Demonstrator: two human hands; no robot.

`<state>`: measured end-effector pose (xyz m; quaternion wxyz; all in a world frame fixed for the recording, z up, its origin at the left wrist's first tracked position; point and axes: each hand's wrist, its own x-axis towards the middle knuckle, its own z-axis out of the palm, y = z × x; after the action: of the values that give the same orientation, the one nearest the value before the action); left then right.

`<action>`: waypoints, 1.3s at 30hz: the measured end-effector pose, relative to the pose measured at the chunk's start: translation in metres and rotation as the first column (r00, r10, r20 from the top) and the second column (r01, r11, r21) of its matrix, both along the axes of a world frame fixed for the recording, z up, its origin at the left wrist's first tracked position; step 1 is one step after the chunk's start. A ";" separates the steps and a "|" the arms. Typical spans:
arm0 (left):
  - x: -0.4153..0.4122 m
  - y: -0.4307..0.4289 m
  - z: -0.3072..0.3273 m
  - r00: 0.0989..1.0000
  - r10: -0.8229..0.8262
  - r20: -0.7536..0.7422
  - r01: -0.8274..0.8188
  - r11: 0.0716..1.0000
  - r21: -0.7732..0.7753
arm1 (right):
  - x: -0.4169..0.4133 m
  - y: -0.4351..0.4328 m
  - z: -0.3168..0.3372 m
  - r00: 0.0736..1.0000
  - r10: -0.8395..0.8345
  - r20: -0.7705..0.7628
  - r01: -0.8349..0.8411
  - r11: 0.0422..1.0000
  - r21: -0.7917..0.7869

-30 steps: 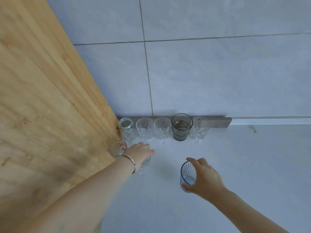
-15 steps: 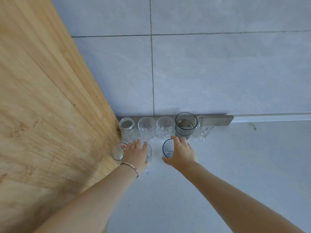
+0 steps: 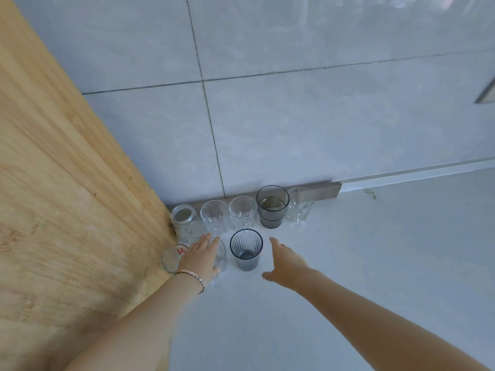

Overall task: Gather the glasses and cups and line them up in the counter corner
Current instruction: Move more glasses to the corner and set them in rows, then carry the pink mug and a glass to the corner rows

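Right hand (image 3: 288,262) open beside ribbed glass (image 3: 246,249), left hand (image 3: 201,255) covering clear glass (image 3: 221,257)

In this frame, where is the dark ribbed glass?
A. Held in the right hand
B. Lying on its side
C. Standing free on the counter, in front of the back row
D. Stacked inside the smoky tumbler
C: the dark ribbed glass stands upright on the counter, and the right hand is open beside it, not touching.

Grey striped glass (image 3: 246,250), smoky tumbler (image 3: 272,207), red-printed glass (image 3: 172,258), pale wood panel (image 3: 67,210).
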<state>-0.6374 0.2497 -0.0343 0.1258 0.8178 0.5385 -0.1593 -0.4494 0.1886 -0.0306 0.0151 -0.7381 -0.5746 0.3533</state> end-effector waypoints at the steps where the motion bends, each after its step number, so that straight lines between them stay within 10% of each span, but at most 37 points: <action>1: 0.003 -0.004 0.004 1.000 0.009 -0.013 -0.008 1.000 0.020 | 0.011 -0.008 0.000 1.000 0.011 0.011 -0.010 0.998 -0.056; 7: 0.063 -0.042 0.033 0.992 -0.126 0.010 0.119 0.954 0.276 | 0.088 -0.064 0.010 0.993 0.070 0.095 -0.048 0.975 -0.217; 16: 0.283 -0.139 0.050 0.944 -0.317 0.089 0.328 0.930 -0.166 | 0.269 -0.207 0.048 0.970 -0.173 0.171 0.205 0.959 -0.195; 39: 0.800 -0.351 0.080 0.786 -0.593 0.174 0.612 0.787 -0.079 | 0.725 -0.523 0.079 0.734 -0.592 0.335 0.660 0.738 -0.143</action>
<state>0.1630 -0.1016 0.0456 0.1589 0.9459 0.2271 -0.1685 0.2757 -0.3347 0.0489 -0.0373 -0.9252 -0.2368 0.2942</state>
